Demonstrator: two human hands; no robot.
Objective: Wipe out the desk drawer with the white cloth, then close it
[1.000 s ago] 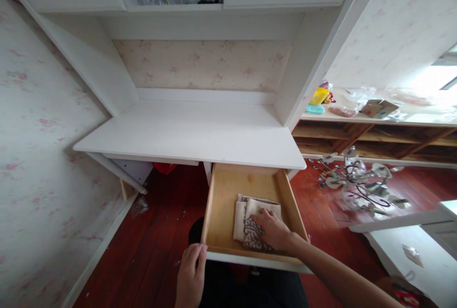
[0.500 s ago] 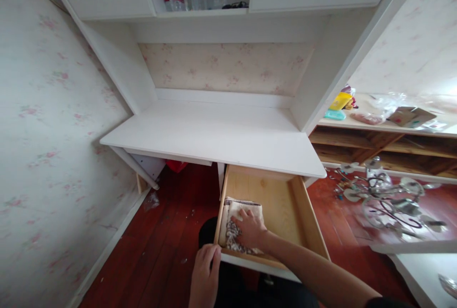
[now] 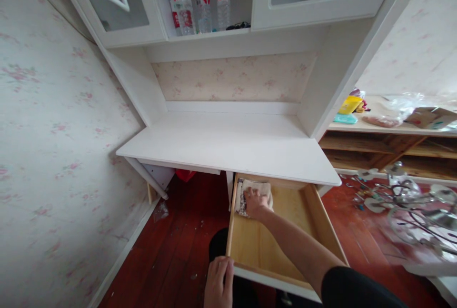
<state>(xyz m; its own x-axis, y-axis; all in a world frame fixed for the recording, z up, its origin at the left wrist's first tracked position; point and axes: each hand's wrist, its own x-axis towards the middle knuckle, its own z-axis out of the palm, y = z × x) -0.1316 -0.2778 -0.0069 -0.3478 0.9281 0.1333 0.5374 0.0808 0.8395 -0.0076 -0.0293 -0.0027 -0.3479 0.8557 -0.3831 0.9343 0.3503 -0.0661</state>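
Currently, your right hand (image 3: 256, 202) lies palm down on a folded beige cloth with a dark pattern (image 3: 264, 188), in the far left part of a pulled-out pale wooden drawer with a white front (image 3: 257, 246). Your fingers bend slightly over the fabric, which sits just beside the drawer's left wall; whether that grip is pinching the cloth or merely pressing it, you cannot tell from this view. Your left hand (image 3: 219, 280) is at the drawer's near left corner, its grip clasped over the edge. Your right forearm slants across the drawer towards the near right, with a black sleeve (image 3: 353, 289) at the elbow end.

Beyond the drawer you face a wide white tabletop (image 3: 228, 141), and clear plastic bottles with red-and-white labels (image 3: 223, 5) stand in the open cupboard compartment above it. To your right, a metal chandelier with pale cups (image 3: 442, 217) lies on the reddish-brown plank floor (image 3: 178, 260), near a low brown wooden shelf unit (image 3: 360, 142). On that unit are a bright yellow item (image 3: 350, 104) and a brown cardboard box (image 3: 428, 117).
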